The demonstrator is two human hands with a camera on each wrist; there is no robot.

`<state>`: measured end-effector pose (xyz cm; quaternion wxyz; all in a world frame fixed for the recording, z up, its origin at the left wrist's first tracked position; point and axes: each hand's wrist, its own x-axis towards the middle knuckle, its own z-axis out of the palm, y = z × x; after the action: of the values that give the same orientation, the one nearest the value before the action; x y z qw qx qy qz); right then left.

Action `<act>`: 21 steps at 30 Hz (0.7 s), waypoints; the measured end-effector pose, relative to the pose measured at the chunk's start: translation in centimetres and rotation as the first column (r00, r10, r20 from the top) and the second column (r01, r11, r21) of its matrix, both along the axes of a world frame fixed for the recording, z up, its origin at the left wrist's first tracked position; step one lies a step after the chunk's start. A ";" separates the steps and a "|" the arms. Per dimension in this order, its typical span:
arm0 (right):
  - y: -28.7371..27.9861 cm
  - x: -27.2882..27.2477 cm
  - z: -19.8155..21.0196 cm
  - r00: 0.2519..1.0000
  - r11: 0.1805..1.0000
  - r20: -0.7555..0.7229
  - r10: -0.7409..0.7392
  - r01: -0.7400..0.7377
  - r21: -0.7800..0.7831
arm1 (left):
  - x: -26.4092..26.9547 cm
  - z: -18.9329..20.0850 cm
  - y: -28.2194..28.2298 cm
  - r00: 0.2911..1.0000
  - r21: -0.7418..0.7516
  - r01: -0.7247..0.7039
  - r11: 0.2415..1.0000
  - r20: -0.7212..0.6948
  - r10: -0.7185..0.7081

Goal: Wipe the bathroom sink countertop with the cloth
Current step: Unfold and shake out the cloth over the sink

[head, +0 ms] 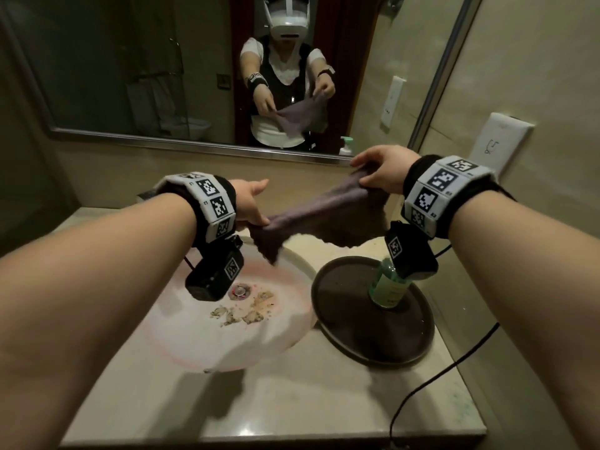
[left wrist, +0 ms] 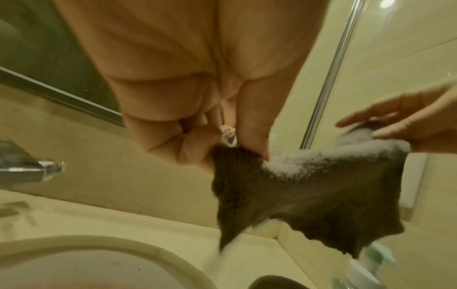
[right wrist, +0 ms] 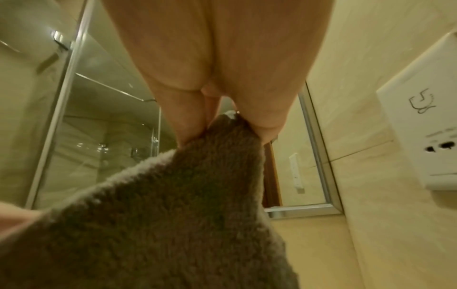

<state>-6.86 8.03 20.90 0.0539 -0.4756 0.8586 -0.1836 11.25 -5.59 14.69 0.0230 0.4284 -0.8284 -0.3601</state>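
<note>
Status, nearest first: the countertop (head: 292,401) front strip, below both forearms, is bare stone; can't tell whether it's wet or wiped. No wiping is under way now, since nothing touches the surface.

Under the left hand (head: 251,203): the sink (head: 181,326) basin with clumps of debris (head: 242,313) beside the drain (head: 240,290). That may need clearing, though strictly it's basin, not counter.

Under the right hand (head: 381,172): a dark round tray (head: 344,332) carrying a green bottle (head: 388,287). My read: the counter beneath it can't be wiped unless the tray shifts.

At hand level: the cloth (head: 324,212) is off the counter, in the air, stretched between the two hands over the sink's back rim. Left hand is clamped on one end, fingers curled round it (left wrist view confirms). Right hand pinches the other end between thumb and fingers, higher and further back. Loose edges hang below the taut span.

Beyond the hands: the mirror (head: 130,76) shows the same pose; a pump dispenser (head: 346,146) stands in the back corner past the right hand, and a wall socket plate (head: 501,141) sits to its right.

Judgement: this looks like prep, spreading or refolding the cloth. Still to do: put it down and wipe.
</note>
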 end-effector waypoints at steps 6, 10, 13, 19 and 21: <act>-0.7 -0.6 -1.2 0.998 0.996 -0.050 -0.026 0.030 0.084 | 0.7 1.5 -1.0 0.994 -0.081 -0.023 0.996 -0.113 0.014; -0.8 -0.4 -1.4 0.993 0.994 -0.116 -0.003 0.016 0.112 | 0.9 1.4 -1.9 0.985 -0.097 -0.103 0.990 -0.152 0.087; -0.9 -0.4 -1.7 0.996 0.991 -0.086 -0.014 0.025 0.128 | 1.1 1.6 -2.1 0.972 -0.079 -0.142 0.987 -0.198 0.124; -1.1 -1.3 -1.9 0.964 0.995 0.252 -0.080 0.093 -0.041 | 1.4 1.9 -2.5 0.948 -0.121 -0.207 0.971 -0.270 0.168; -1.1 -1.5 -1.9 0.892 0.984 0.447 -0.072 0.136 -0.114 | 1.6 1.9 -2.8 0.959 -0.159 -0.209 0.965 -0.226 0.171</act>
<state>-8.34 6.92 18.97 0.2031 -0.3775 0.8330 -0.3498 12.89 -8.36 16.55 0.1839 0.4618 -0.8056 -0.3224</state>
